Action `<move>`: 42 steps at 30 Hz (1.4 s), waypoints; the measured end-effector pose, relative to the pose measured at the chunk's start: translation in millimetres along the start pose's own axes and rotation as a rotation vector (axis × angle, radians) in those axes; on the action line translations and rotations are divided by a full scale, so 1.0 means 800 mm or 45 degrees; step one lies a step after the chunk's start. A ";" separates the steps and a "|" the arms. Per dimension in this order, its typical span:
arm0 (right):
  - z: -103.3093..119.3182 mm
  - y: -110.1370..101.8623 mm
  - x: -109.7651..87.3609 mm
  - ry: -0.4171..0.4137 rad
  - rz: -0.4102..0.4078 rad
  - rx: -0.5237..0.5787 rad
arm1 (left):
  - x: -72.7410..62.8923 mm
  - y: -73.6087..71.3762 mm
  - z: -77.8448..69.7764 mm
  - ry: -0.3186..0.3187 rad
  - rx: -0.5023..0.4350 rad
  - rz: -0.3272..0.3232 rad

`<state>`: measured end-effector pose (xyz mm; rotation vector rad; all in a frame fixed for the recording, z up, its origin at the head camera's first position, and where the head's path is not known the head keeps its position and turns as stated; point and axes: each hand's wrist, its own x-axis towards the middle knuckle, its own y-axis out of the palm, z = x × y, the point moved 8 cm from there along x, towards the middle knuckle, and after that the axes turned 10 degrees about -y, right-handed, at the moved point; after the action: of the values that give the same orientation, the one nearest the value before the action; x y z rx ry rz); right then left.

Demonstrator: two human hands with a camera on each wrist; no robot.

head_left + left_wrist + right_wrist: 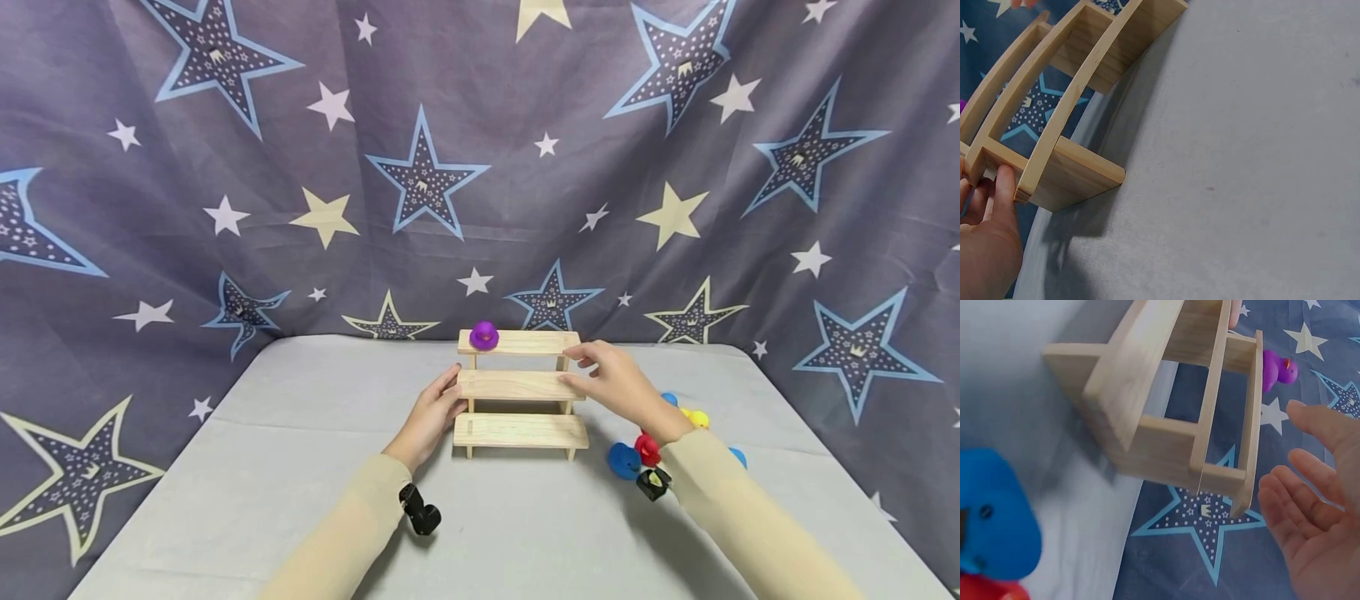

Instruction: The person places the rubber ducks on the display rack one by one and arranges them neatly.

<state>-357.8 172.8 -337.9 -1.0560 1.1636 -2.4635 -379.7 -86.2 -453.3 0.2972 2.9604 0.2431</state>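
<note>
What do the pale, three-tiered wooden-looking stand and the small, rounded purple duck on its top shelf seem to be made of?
Pale, three-tiered stand: wood, probably unvarnished or only matt-finished; grain streaks show and there is little shine.

Small, rounded purple duck: likely moulded plastic or rubber, smooth and evenly coloured, with no visible grain or weave; I cannot tell which.

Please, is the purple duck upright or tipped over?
Upright: the purple duck sits on the top shelf, head pointing away from it in the right wrist view.

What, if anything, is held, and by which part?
Left hand grips the pale wooden three-step stand by its middle step's left end; right hand holds nothing.
</note>
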 end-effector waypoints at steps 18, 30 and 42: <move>-0.021 -0.012 -0.067 0.056 0.085 -0.037 | -0.001 0.000 0.000 0.007 -0.008 0.009; -0.034 0.001 -0.110 0.079 0.256 -0.050 | -0.001 0.000 0.000 0.002 -0.001 0.005; -0.037 0.018 -0.139 -0.123 0.360 -0.038 | -0.001 0.000 0.001 0.002 0.010 0.010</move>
<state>-299.9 232.3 -418.7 -0.9339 1.2298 -2.1617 -379.2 -86.0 -453.7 0.3104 2.9627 0.2327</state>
